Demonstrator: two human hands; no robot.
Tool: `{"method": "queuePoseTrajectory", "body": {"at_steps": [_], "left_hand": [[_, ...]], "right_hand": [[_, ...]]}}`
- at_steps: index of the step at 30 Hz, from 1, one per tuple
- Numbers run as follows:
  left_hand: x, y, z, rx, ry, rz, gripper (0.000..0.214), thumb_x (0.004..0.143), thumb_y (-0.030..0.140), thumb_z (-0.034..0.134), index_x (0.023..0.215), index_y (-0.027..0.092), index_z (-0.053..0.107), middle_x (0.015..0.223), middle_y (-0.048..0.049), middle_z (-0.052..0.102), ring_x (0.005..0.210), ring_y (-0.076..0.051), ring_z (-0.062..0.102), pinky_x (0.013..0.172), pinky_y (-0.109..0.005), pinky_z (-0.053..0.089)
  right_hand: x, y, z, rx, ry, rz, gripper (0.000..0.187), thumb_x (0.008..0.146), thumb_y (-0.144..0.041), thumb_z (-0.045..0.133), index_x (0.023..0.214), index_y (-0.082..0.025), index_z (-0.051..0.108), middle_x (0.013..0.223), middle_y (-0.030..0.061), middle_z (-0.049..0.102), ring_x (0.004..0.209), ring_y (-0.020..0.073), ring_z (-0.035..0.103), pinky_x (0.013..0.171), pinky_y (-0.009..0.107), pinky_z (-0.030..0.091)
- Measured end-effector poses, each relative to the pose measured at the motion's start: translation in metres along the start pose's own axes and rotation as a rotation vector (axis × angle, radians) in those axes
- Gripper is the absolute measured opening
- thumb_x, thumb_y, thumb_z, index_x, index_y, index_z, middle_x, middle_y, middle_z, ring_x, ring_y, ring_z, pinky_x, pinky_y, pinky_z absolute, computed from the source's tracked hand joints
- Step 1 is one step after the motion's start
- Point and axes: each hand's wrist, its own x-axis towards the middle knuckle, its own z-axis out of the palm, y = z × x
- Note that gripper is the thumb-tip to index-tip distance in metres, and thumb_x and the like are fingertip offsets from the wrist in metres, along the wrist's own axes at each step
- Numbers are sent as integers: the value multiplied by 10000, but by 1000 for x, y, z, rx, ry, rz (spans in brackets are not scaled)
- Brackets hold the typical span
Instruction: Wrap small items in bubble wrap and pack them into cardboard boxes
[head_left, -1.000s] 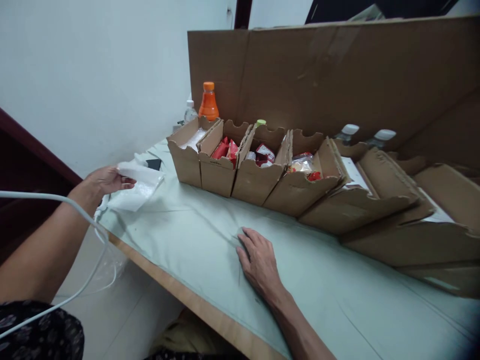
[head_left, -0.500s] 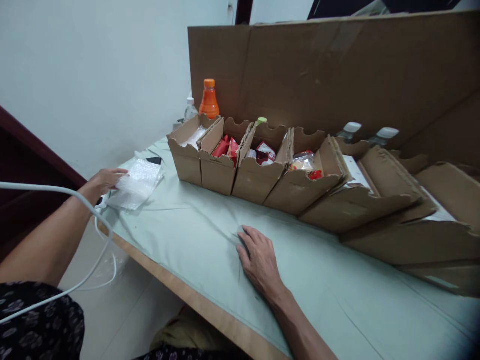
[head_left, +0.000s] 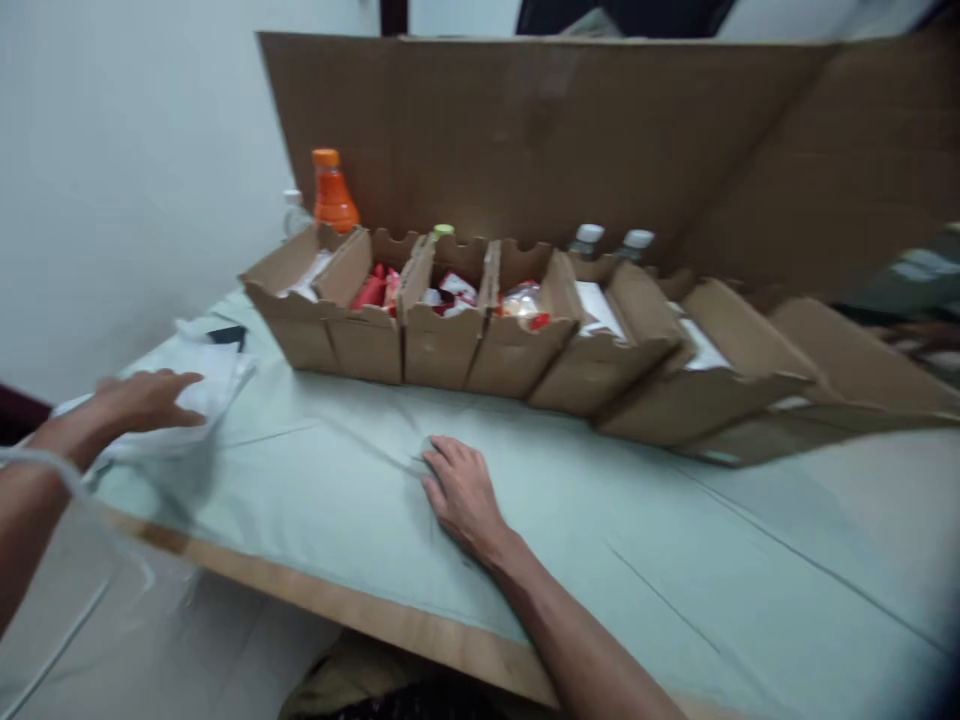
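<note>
Translucent white plastic sheets [head_left: 216, 380], blurred, lay at nine o'clock on the pale green, cloth-covered worktop [head_left: 337, 480], a small flat black object [head_left: 229, 337] just beyond. Left hand [head_left: 154, 400] was over them, thumb and fingers spread apart; contact could not be told. Right hand [head_left: 463, 490] rested on the cloth at six o'clock, fingers loosely parted. Open brown cardboard bins [head_left: 439, 352] ran from ten round to three; an orange plastic bottle [head_left: 335, 202] stood behind, near eleven.

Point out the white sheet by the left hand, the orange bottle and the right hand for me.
White sheet [head_left: 217, 368]: head view, on its uncovered surface.
Orange bottle [head_left: 334, 205]: head view, on its body.
Right hand [head_left: 465, 492]: head view, on the back of the hand.
</note>
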Motion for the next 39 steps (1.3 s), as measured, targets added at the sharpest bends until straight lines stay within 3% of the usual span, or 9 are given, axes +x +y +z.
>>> {"method": "queuePoseTrajectory", "body": {"at_steps": [2,4,9,14,22,28,31,35,39], "left_hand": [[6,28,7,70,-64,-43,1129,711,952,277,1015,-36,731,797,-94,748,846,-352,756,770,-678,510],[0,75,19,57,-65,101,898,874,801,319,1140,44,722,949,-110,770,951,-331,749,859,-621,537],[-38,241,55,-388,-22,535,491,913,547,488,1144,183,723,1166,-123,751,1105,-290,682,996,-464,533],[-52,351,86,-654,-17,522,487,997,461,385,1282,174,655,1338,-134,677,1266,-288,600,1090,-502,478],[-69,359,125,-454,94,691,429,992,427,450,1301,193,635,1405,-163,628,1316,-339,551,1076,-559,463],[-70,361,125,-394,125,704,414,994,423,470,1319,203,601,1416,-149,622,1307,-320,559,1077,-530,464],[-71,360,124,-401,116,701,423,998,432,458,1327,205,597,1417,-146,621,1313,-319,554,1080,-526,462],[-71,357,126,-427,104,691,445,992,460,449,1326,213,609,1430,-145,616,1320,-324,553,1082,-521,457],[-70,355,132,-439,108,702,469,974,489,446,1310,221,635,1398,-139,644,1290,-327,581,1062,-515,470]], "right_hand": [[-1,-3,-3,10,-23,21,277,934,-215,645,1206,-178,678,1419,132,628,1331,289,539,1092,446,432],[-1,-5,-3,17,-35,41,268,946,-244,643,1207,-189,670,1425,124,620,1338,274,525,1092,440,427],[1,-10,-8,22,-64,28,269,961,-267,614,1200,-158,673,1395,132,637,1300,265,548,1065,414,441],[-29,6,-58,35,-238,-41,247,928,-298,643,1099,-143,729,1160,141,758,1078,283,682,936,414,510],[-156,111,-180,72,243,457,252,962,-308,560,1113,-215,739,1143,93,785,1085,254,724,993,439,544],[-160,177,-252,-378,469,440,467,905,-309,602,1357,-194,613,1434,149,634,1338,331,571,1085,535,460],[-132,203,-283,-595,354,534,605,828,-258,667,1418,-164,567,1526,177,544,1427,383,458,1081,571,409],[-99,219,-300,-663,-35,654,295,859,-193,600,1106,-172,760,1242,153,732,1279,340,569,1026,482,404],[-94,210,-311,-636,-105,678,311,855,-130,560,1050,-191,795,1045,112,785,1103,290,652,968,424,426]]}}
